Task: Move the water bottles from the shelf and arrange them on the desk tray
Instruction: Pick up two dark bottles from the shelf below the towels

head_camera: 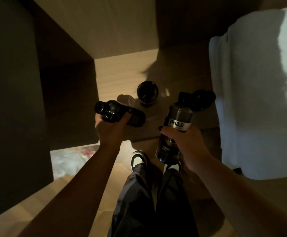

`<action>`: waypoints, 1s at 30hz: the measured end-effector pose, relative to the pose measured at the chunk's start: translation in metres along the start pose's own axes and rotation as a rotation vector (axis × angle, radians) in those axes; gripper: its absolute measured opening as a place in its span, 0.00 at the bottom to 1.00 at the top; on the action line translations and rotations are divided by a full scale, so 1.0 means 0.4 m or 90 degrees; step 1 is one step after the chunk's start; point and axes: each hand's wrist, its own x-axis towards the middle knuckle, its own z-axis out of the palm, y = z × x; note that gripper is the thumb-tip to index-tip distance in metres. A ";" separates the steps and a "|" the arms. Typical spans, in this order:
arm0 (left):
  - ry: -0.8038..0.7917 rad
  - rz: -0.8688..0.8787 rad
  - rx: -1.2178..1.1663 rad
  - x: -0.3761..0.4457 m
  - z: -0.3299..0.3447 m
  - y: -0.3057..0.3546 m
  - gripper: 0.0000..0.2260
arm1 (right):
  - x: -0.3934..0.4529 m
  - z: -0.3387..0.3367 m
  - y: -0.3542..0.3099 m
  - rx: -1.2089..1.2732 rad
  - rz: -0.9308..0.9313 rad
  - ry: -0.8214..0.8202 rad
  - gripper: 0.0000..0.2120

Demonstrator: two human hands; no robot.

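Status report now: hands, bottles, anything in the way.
Left hand grips a dark bottle. Right hand grips the PH8.0 bottle. Third bottle upright on the low shelf. Desk tray not in view.

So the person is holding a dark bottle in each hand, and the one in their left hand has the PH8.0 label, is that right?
Not quite. The head view shows the PH8.0 label on the bottle held in the right hand, not the left. The left hand grips the other dark bottle, on which no label can be read. The rest holds: one dark bottle in each hand.
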 end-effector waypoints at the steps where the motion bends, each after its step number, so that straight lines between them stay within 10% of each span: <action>1: -0.005 -0.009 -0.035 -0.015 -0.015 0.013 0.23 | -0.008 0.000 -0.009 -0.003 -0.004 -0.005 0.15; 11: -0.192 -0.051 -0.361 -0.185 -0.165 0.190 0.35 | -0.165 -0.002 -0.172 0.009 -0.005 -0.011 0.14; 16: -0.240 -0.118 -0.509 -0.291 -0.218 0.315 0.19 | -0.300 -0.015 -0.276 0.066 0.002 0.000 0.17; 30: -0.370 -0.067 -0.619 -0.573 -0.313 0.652 0.20 | -0.575 -0.122 -0.509 0.380 -0.065 -0.193 0.22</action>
